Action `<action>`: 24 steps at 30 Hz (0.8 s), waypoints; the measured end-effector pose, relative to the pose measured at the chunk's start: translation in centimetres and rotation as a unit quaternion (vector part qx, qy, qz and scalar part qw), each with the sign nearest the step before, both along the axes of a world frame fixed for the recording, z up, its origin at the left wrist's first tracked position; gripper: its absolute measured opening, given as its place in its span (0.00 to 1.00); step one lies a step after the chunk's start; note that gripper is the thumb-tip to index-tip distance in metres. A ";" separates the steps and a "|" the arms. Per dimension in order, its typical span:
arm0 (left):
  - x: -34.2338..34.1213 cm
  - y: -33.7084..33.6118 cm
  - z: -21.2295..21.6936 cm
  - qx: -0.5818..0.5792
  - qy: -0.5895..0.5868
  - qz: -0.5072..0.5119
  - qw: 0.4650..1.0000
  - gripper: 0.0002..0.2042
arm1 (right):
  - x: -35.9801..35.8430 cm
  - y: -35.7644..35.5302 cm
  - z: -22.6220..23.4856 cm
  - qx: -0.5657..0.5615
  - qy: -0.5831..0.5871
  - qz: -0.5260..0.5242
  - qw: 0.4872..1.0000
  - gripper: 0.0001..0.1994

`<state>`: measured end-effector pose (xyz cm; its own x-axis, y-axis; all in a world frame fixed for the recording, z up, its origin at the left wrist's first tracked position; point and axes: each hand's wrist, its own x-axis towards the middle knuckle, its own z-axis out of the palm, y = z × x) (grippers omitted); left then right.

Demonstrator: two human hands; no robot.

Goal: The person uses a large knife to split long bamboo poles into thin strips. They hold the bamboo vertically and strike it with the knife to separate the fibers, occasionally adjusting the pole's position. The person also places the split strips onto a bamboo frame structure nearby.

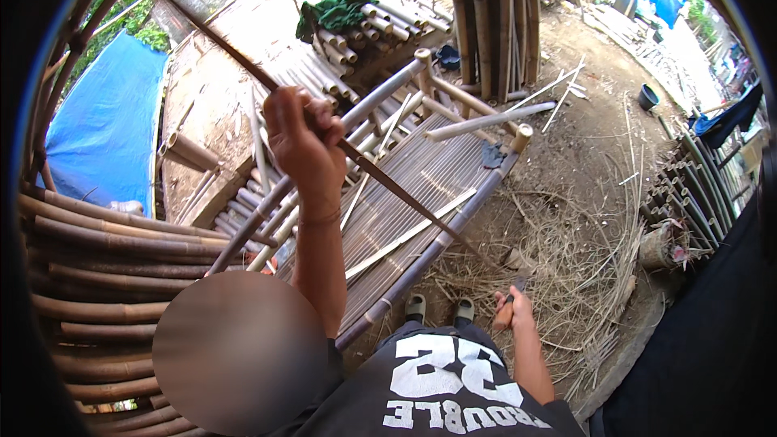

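Raised at the centre left, my left hand (303,142) is closed around a long, dark brown bamboo strip (405,198). The strip slants from the upper left, across the bamboo bench, down toward the ground near my right hand. Low beside my body, my right hand (518,309) grips a knife (504,316) by its orange-brown wooden handle. Its short dark blade points up and away from me, close to the strip's lower end; whether the two touch, I cannot tell.
A slatted bamboo bench (388,186) stands ahead, pale strips lying on it. Bamboo shavings (558,259) cover the ground at right. Stacked poles (121,251) line the left; cut poles (324,73) lie behind. Upright poles (494,24) stand at the back. A blurred patch hides the lower left.
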<state>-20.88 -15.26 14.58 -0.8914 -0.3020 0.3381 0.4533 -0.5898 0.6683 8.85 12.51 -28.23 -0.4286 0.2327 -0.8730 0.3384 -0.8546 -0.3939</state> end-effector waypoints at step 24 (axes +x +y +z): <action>-1.2 7.0 3.8 -0.244 0.063 -0.126 0.959 0.11 | -5.1 -9.9 33.6 0.668 0.315 0.265 0.620 0.22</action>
